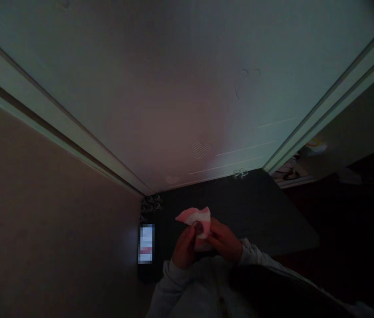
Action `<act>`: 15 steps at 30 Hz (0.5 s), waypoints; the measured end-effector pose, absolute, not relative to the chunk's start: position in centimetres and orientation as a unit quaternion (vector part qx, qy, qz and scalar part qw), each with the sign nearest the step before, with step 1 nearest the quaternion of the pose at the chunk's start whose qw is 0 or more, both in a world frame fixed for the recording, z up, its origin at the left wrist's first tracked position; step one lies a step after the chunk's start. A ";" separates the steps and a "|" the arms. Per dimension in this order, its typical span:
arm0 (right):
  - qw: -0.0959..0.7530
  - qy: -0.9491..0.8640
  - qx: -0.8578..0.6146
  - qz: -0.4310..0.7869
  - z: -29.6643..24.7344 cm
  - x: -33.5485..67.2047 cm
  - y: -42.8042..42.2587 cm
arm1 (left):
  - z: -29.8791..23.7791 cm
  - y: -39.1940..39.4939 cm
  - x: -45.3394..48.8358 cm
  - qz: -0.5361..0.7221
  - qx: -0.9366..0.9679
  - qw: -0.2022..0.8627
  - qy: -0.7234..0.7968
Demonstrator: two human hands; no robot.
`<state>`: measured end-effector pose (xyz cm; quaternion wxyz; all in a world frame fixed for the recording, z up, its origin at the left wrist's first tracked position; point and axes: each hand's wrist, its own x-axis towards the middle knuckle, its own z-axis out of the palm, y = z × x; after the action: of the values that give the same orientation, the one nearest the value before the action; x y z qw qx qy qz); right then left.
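The room is very dark. Both my hands meet over a dark table, close to my body. They hold a small pink and white piece of cloth or paper between them. My left hand grips its lower left side with curled fingers. My right hand pinches its right side. Both my sleeves are pale grey. What the pink thing is exactly I cannot tell in this light.
A lit phone screen glows at the table's left edge. A pale door rises behind the table, with a wall on the left. Small shiny objects lie at the table's far edge. Clutter sits at the right.
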<state>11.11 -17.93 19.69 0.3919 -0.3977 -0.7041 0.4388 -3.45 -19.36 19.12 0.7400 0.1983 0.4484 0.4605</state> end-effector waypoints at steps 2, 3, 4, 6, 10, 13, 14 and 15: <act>0.390 -0.710 -0.390 0.438 19.7 11.1 -18.0 | 19.3 -19.3 -3.1 0.460 0.177 0.762 0.420; 0.390 -0.711 -0.388 0.437 19.8 11.0 -18.0 | 19.4 -19.3 -3.0 0.459 0.169 0.771 0.407; 0.389 -0.712 -0.388 0.436 19.7 11.0 -18.1 | 19.6 -19.3 -2.9 0.459 0.163 0.778 0.397; 0.389 -0.712 -0.391 0.434 19.7 10.9 -18.2 | 19.8 -19.3 -2.9 0.465 0.157 0.782 0.385; 0.388 -0.707 -0.402 0.434 19.7 10.7 -18.4 | 19.8 -19.4 -2.9 0.475 0.157 0.778 0.380; 0.387 -0.703 -0.406 0.437 19.8 10.7 -18.5 | 19.3 -19.3 -3.0 0.477 0.166 0.771 0.388; 0.387 -0.702 -0.407 0.438 19.8 10.7 -18.5 | 19.1 -19.3 -3.1 0.480 0.172 0.765 0.393; 0.386 -0.700 -0.409 0.440 19.9 10.7 -18.5 | 19.0 -19.3 -3.1 0.482 0.179 0.759 0.400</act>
<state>10.72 -18.45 19.89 0.3861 -0.4085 -0.7005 0.4397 -3.11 -19.29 18.97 0.7586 0.1792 0.3999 0.4822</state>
